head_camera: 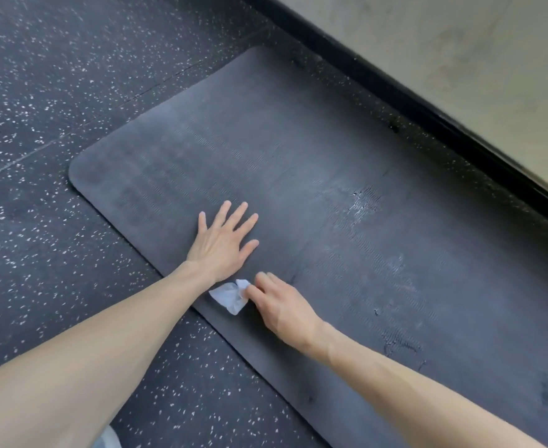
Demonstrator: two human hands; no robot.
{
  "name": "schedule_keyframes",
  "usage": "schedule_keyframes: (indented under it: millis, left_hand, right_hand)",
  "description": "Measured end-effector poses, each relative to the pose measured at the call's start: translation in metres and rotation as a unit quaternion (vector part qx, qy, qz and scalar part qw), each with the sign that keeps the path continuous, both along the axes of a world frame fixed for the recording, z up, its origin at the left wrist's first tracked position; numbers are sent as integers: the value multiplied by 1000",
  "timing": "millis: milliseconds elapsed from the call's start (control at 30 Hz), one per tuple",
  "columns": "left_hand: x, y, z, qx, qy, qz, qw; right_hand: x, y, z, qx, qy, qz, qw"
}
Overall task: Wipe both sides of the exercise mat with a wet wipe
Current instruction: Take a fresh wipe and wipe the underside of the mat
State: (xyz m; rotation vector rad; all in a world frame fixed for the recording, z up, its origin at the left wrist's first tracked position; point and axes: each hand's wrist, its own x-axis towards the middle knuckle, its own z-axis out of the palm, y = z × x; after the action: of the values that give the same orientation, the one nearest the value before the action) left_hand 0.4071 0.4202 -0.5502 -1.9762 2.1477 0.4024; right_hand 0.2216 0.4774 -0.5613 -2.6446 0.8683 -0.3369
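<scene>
A dark grey ribbed exercise mat [298,150] lies flat on the floor, running from the upper middle down to the lower right. My left hand [224,240] lies flat on the mat near its front edge, fingers spread and straight. Just below it, my right hand [282,305] pinches a crumpled white wet wipe [230,297] against the mat at that same edge. Part of the wipe is hidden under my right fingers. Worn, scuffed patches show on the mat to the right.
Black rubber flooring with white speckles [56,92] surrounds the mat on the left and front. A black baseboard [428,105] and a pale wall [476,43] run diagonally just beyond the mat's far edge.
</scene>
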Motion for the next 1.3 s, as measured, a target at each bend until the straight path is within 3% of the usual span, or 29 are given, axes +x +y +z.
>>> schedule_keyframes:
  millis: [67, 233, 300, 367, 433, 500, 600, 700, 800, 867, 933, 1033, 1133, 1200, 1300]
  left_hand:
    - [-4, 2, -4, 9, 8, -10, 1000]
    - [5, 0, -2, 7, 11, -20, 1000]
    - [7, -2, -1, 0, 18, -21, 1000]
    - [6, -1, -5, -10, 17, -20, 1000]
    - [4, 0, -10, -25, 10, -19, 999]
    - [5, 0, -10, -48, 12, -18, 999]
    - [10, -5, -5, -75, 25, -13, 997]
    - [20, -11, -1, -64, 62, -11, 996]
    - [36, -10, 0, -73, 82, 11, 994]
    - [44, -9, -2, -55, 78, 33, 995]
    - [45, -10, -5, -53, 67, 25, 996]
    - [42, -12, -6, -76, 62, 23, 995]
    - [41, -14, -8, -103, 46, 20, 993]
    - [39, -15, -10, -106, 28, 18, 994]
    - [33, -14, -9, -107, 29, 22, 994]
  right_hand:
    - [-9, -16, 2, -17, -5, -3, 1000]
    - [-50, -78, 0, -40, 7, -255, 966]
    - [-50, -74, -1, -41, 3, -276, 960]
    - [-40, -42, -2, -24, -18, -196, 980]
    - [-26, 5, 1, -1, -32, -42, 999]
    - [-19, 35, 5, 3, -15, 74, 997]
    - [-23, 7, 4, -37, -35, 101, 994]
    - [-47, -74, 0, -71, -46, -85, 993]
    - [-91, -149, 0, -39, 21, -321, 946]
    - [-93, -158, 5, -28, 41, -374, 926]
    - [-70, -131, 1, -43, 25, -310, 950]
    - [-18, -60, -4, -5, -11, -85, 996]
    - [2, -30, 0, -7, 4, 68, 998]
    - [-6, -55, -3, -31, -2, 38, 999]
    - [-49, -122, -8, -51, -6, -186, 981]
